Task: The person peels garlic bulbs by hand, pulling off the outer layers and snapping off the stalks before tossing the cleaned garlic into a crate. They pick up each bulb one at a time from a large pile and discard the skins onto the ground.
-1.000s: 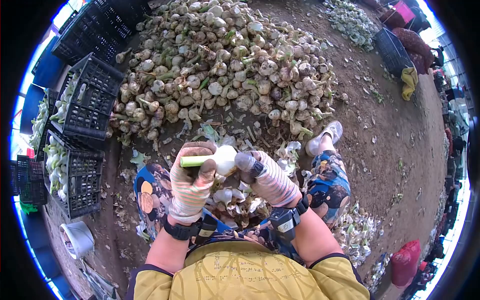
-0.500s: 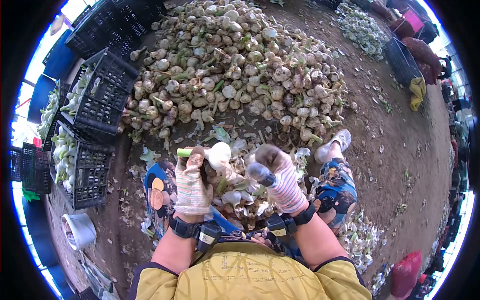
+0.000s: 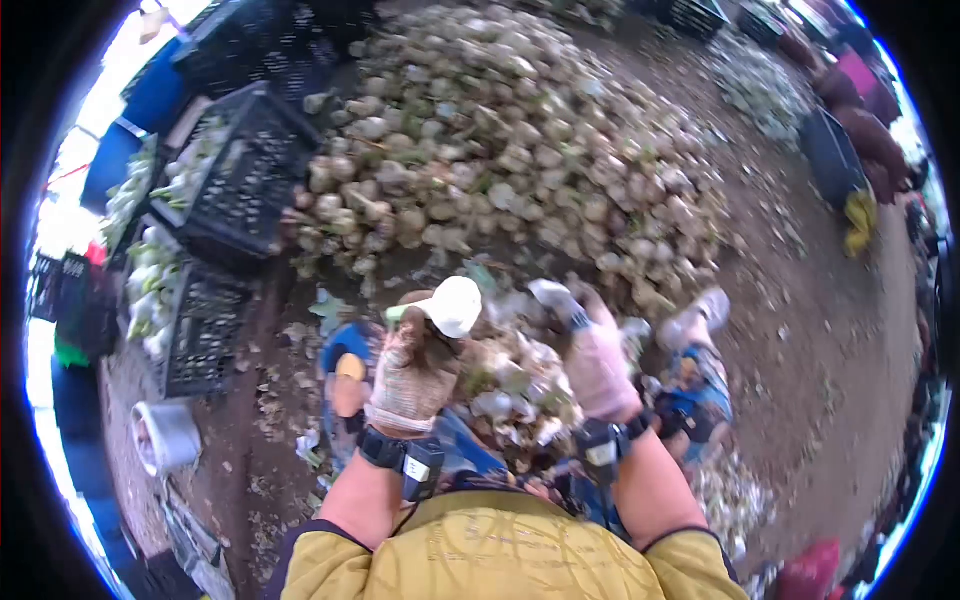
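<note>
A peeled white garlic bulb (image 3: 456, 306) with a short green stem is in the grip of my left hand (image 3: 415, 365), which wears a soiled striped knit glove. The bulb sticks out to the right of the fingers. My right hand (image 3: 597, 355), also gloved and blurred by motion, is held apart from it. Its thumb, with a dark band and a pale tip, points away from the other fingers, and I see nothing held there. Loose garlic skins (image 3: 515, 385) lie between my legs, below and between both hands. A large heap of unpeeled garlic (image 3: 500, 150) spreads in front of me.
Black crates (image 3: 255, 165) with trimmed garlic (image 3: 152, 285) stand at the left, near a white bucket (image 3: 165, 438). At the far right are a dark crate (image 3: 830, 155), a yellow cloth (image 3: 859, 220) and filled sacks (image 3: 868, 145). A red bag (image 3: 808, 570) lies lower right.
The whole view has shifted, with the scene moving right. My left hand still holds the garlic, now tilted more upward. My right hand has turned and moved farther from the bulb.
</note>
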### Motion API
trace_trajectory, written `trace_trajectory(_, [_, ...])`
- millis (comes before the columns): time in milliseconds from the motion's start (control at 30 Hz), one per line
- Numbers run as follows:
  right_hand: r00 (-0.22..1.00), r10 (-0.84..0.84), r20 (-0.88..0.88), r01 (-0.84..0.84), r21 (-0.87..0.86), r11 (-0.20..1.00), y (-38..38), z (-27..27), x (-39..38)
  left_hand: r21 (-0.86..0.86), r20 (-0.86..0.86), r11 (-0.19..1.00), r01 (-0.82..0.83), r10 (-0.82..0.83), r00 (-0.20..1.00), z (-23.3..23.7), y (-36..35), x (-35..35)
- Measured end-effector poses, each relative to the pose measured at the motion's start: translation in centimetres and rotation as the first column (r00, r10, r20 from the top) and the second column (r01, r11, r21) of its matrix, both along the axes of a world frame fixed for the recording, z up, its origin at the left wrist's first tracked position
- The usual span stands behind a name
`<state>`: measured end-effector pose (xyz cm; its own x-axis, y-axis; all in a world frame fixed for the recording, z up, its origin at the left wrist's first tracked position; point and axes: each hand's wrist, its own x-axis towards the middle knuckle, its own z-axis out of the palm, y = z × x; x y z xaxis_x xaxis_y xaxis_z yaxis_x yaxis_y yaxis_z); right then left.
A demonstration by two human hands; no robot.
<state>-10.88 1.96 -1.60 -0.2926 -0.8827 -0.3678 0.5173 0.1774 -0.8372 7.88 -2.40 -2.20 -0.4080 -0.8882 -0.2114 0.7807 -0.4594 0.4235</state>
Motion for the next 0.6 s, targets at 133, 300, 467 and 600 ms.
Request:
trace_trajectory(133, [0.871,0.135,-0.473,-0.167,-0.026,0.986,0.2,1.2,1.1,0.039,0.029,0.958,-0.284,0.283,0.959,-1.3,-3.4,7.3])
trace_trajectory(300, [0.616,0.306,-0.726,-0.482,-0.039,0.875,1.1,0.1,1.0,-0.097,0.207,0.633,-0.768,0.768,0.606,3.0,-9.6,21.8])
trace_trajectory(467, [0.548,0.352,-0.759,-0.505,0.036,0.862,1.8,2.0,1.0,-0.356,0.195,0.499,-0.79,0.867,0.459,7.5,-16.0,29.4])
trace_trajectory(600, [0.359,0.364,-0.86,-0.554,0.117,0.824,1.7,3.0,-0.4,-0.461,0.723,0.881,-0.106,0.442,0.53,4.1,-17.9,13.5])
